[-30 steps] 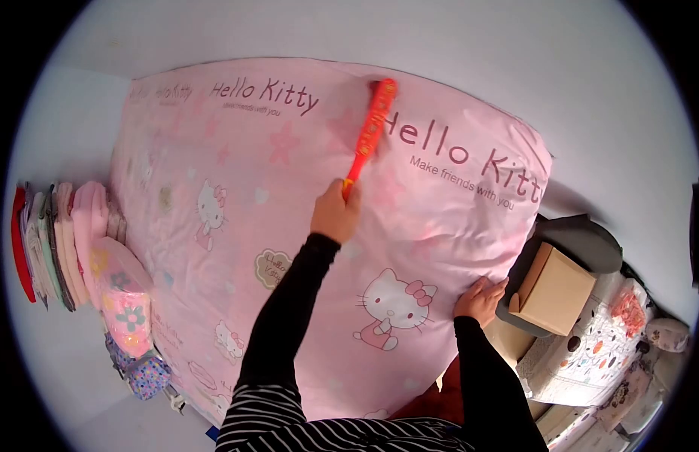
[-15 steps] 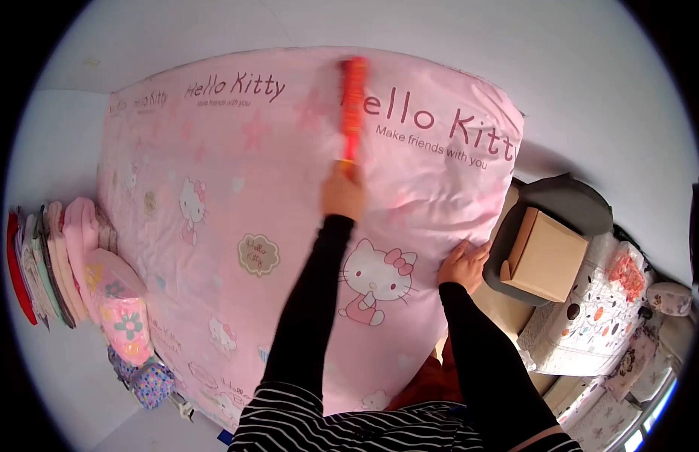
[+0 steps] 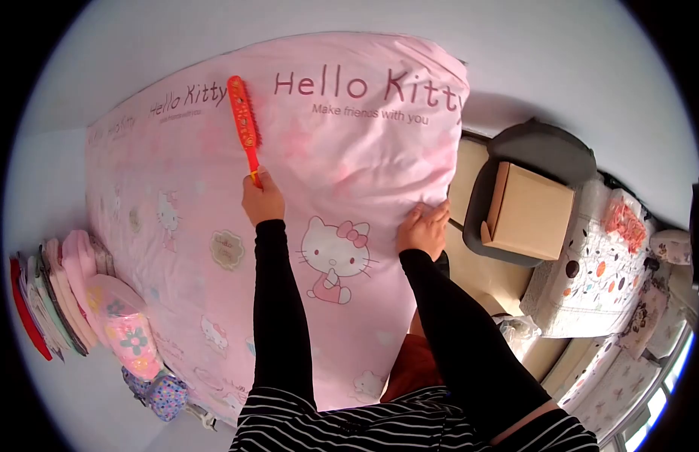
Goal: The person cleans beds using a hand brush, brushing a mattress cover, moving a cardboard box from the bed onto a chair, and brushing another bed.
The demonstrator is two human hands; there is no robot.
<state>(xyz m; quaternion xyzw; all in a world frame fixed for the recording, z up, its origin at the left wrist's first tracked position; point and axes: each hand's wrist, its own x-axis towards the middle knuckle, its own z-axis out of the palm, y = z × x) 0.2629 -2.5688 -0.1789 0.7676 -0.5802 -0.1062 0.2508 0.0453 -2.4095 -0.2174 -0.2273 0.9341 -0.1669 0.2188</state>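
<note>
A red bed brush [image 3: 244,119] with gold markings is in my left hand [image 3: 263,197], whose fingers are closed around the handle. Its dark bristles face right, over the upper part of the pink Hello Kitty sheet [image 3: 206,279]. Whether they touch the cloth I cannot tell. My right hand [image 3: 425,230] lies on the right edge of the sheet, palm down with its fingers stretched out, holding nothing. Shallow wrinkles run through the cloth above that hand. Black sleeves cover both forearms.
Right of the bed, a cardboard box [image 3: 530,211] sits on a dark grey chair [image 3: 541,147]. Beyond stands a surface with a patterned white cover [image 3: 590,279]. Folded textiles [image 3: 59,294] and a pink floral bundle [image 3: 131,331] line the left side. A wall runs behind the bed.
My left hand has swung the brush left, away from the large lettering. The view has shifted, and my right hand still rests at the sheet's right edge.
</note>
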